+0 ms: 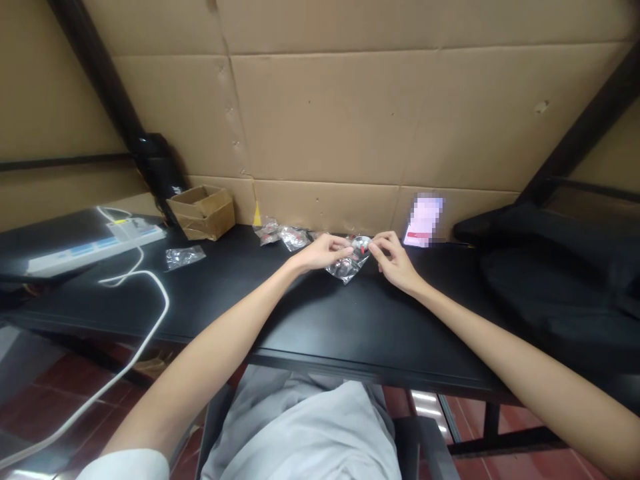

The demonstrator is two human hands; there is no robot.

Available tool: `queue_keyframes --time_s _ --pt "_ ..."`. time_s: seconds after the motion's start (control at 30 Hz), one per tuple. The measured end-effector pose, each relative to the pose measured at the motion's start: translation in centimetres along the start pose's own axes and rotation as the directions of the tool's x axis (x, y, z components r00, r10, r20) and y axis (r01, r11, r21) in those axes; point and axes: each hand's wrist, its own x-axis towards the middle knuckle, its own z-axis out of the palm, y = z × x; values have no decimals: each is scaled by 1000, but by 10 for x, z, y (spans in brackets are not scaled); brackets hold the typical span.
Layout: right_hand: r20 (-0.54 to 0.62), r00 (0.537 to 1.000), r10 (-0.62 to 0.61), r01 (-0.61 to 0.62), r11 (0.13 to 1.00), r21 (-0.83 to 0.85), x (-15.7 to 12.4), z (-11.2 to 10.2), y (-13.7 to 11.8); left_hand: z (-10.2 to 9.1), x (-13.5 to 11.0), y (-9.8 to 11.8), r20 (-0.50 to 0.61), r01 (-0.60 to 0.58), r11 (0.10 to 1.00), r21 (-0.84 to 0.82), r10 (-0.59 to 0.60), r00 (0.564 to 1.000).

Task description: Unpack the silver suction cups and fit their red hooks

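Note:
My left hand (pixel 324 252) and my right hand (pixel 393 261) meet over the back half of the black table (pixel 320 327). Thumbs and fingers are pinched on both, with a small clear plastic bag (pixel 361 245) between them. It is shiny and shows a red spot; its contents are too small to name. Just below the fingers, another clear bag part (pixel 345 270) with dark and red bits hangs or lies on the table; whether it is the same bag I cannot tell. More clear bags (pixel 294 238) with red and dark contents lie left of my left hand.
An open cardboard box (pixel 203 212) stands at the back left, near a flat clear bag (pixel 185 257). Farther left are a white power strip (pixel 95 250) and its cable (pixel 163 300). A lit phone (pixel 423 220) leans against the cardboard wall (pixel 320 120). A black bag (pixel 555 267) lies right.

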Motion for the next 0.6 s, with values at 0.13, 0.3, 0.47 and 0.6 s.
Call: queue_keyframes --time_s 0.13,0.3,0.47,0.6 --pt "111 994 5 -8 1000 28 -2 -1 -8 3 -1 5 -2 -4 999 -46 4 1000" --pt "271 960 -73 92 994 -58 0 -8 -20 13 -2 10 24 26 985 -169 -22 999" --pt "130 982 -135 158 969 -191 3 -17 -31 22 4 3 -122 -4 975 -222 -24 992" --pt "-11 994 -111 108 982 -153 4 -22 -39 28 7 5 -230 -34 928 -371 -57 971"
